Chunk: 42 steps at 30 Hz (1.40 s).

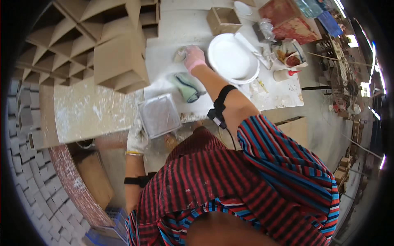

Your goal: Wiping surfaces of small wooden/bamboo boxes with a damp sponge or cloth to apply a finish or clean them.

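My left hand (136,137), in a white glove, grips the edge of a square box (159,116) with a whitish-grey face, tilted at the table's front edge. My right hand (194,58), in a pink glove, reaches across the table with its fingers closed around a whitish wad (179,54) that looks like cloth or sponge. Just right of it stands a round white basin (232,57); its contents look white. A folded pale green cloth (186,87) with a dark border lies between my two hands.
Brown open boxes (119,57) are stacked at the left. A small brown box (223,20) stands at the back. Right of the basin are a red-capped bottle (283,74) and a stained bag (292,55). A white flat tool (250,47) lies over the basin's rim.
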Available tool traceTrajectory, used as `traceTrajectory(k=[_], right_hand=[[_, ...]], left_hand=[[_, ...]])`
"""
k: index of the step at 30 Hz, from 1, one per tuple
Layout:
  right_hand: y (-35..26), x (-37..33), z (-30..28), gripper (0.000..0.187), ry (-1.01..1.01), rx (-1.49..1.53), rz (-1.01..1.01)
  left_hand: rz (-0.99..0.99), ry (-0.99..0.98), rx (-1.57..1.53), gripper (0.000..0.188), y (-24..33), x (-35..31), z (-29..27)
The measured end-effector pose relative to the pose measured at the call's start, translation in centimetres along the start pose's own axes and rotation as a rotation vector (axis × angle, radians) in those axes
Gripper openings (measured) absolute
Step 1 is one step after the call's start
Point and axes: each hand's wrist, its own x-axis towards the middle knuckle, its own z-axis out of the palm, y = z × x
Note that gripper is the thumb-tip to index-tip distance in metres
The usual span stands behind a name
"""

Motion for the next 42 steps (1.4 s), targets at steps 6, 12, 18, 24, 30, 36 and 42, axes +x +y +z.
traceTrajectory(k=[6, 12, 18, 24, 30, 36, 42], right_hand=[[-0.5, -1.6, -1.1, 0.039, -0.044, 0.015, -0.173], [-6.4, -11.1, -8.9, 0.061, -0.345, -0.053, -0.177], [-4.6, -13.5, -4.9, 0.059, -0.232, -0.012, -0.109], [-3.6, -12.9, -4.1, 0.059, -0.261, 0.029, -0.108], [-3.1, -11.3, -6.1, 0.060, -0.064, -0.027, -0.247], [-4.2, -3.7, -7.0, 0.052, -0.200, -0.165, -0.051], [-1.7, -1.1, -2.7, 0.038, -0.253, -0.164, 0.026]], left_hand=[[0.033, 0.005, -0.037, 0.060, -0.4, -0.7, 1.7], [0.086, -0.049, 0.054, 0.060, 0.1, -1.3, 3.4], [0.080, -0.017, 0.048, 0.059, -0.2, -0.7, 3.2], [0.048, -0.026, 0.026, 0.048, -0.3, -0.2, 3.0], [0.040, -0.035, -0.046, 0.038, -0.8, 0.2, 1.7], [0.007, 0.003, -0.076, 0.034, -0.2, 0.4, 2.6], [0.045, -0.010, -0.057, 0.041, -0.6, -0.2, 1.8]])
